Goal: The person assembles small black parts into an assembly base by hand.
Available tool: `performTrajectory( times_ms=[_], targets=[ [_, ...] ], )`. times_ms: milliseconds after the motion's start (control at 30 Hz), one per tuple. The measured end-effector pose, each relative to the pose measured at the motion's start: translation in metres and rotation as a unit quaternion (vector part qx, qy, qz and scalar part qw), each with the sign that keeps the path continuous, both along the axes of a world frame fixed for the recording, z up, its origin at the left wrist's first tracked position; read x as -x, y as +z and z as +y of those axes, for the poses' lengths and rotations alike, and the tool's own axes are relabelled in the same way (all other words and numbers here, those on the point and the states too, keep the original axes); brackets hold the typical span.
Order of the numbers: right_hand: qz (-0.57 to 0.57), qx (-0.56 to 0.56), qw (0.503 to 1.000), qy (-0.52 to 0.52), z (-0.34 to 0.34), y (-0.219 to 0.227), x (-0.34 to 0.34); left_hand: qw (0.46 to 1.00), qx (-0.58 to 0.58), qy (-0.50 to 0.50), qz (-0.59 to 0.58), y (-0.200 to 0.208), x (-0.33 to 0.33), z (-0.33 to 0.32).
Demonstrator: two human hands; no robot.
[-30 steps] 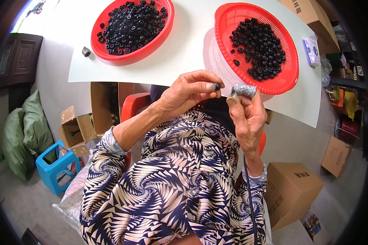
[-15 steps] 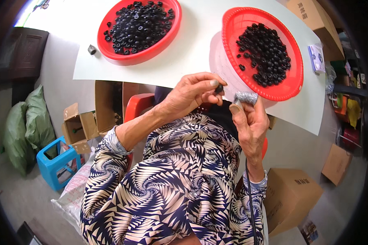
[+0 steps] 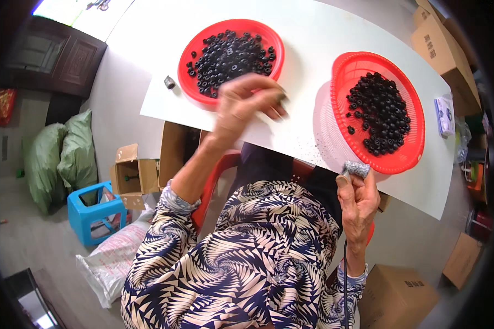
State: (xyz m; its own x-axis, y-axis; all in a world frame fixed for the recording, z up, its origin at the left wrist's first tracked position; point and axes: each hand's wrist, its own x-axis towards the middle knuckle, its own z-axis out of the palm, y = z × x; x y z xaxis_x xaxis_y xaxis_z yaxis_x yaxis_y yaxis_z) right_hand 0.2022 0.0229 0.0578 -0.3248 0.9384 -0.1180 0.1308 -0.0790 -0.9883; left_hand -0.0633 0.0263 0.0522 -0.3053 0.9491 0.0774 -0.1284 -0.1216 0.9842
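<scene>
2 red containers (image 3: 358, 69), 2 green sacks (image 3: 46, 164)

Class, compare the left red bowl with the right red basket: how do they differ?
The left bowl looks solid-sided; the right basket is mesh. The bowl stands farther from the person than the basket. In this view, the left hand overlaps the bowl, while the right hand is by the basket's rim. Both are red and hold small black pieces on the white table.

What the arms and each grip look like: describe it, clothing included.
The left grip, blurred, and the right grip show no gloves. Both sleeves carry a swirling navy-and-cream pattern of pointed shapes, with the cuffs turned back to a paler, bluish side. A thin black cable passes over the right sleeve.
</scene>
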Motion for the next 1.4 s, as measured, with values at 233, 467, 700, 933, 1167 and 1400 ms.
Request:
performTrajectory(
  times_ms=[233, 467, 700, 933, 1167, 1400],
  targets=[
    [-0.014, -0.028, 0.999, 0.036, 0.004, -0.001, 0.003, 0.905, 0.071, 0.226, 0.354, -0.007, 0.11, 0.033],
    [-0.021, -0.06, 0.991, 0.118, 0.006, 0.003, 0.0, 0.932, -0.006, 0.008, 0.361, 0.037, 0.026, 0.061],
    [-0.023, -0.095, 0.983, 0.157, -0.003, 0.003, 0.003, 0.714, -0.031, -0.365, 0.597, 0.033, -0.092, 0.121],
    [-0.041, -0.156, 0.973, 0.165, -0.002, -0.003, 0.0, 0.643, -0.003, -0.392, 0.658, 0.005, -0.119, 0.136],
    [-0.045, -0.144, 0.975, 0.165, -0.001, -0.003, 0.0, 0.839, -0.043, -0.324, 0.435, 0.032, -0.089, 0.115],
    [-0.047, -0.086, 0.98, 0.173, -0.001, -0.006, 0.007, 0.975, 0.011, -0.217, -0.045, 0.028, -0.062, 0.022]
  ],
)
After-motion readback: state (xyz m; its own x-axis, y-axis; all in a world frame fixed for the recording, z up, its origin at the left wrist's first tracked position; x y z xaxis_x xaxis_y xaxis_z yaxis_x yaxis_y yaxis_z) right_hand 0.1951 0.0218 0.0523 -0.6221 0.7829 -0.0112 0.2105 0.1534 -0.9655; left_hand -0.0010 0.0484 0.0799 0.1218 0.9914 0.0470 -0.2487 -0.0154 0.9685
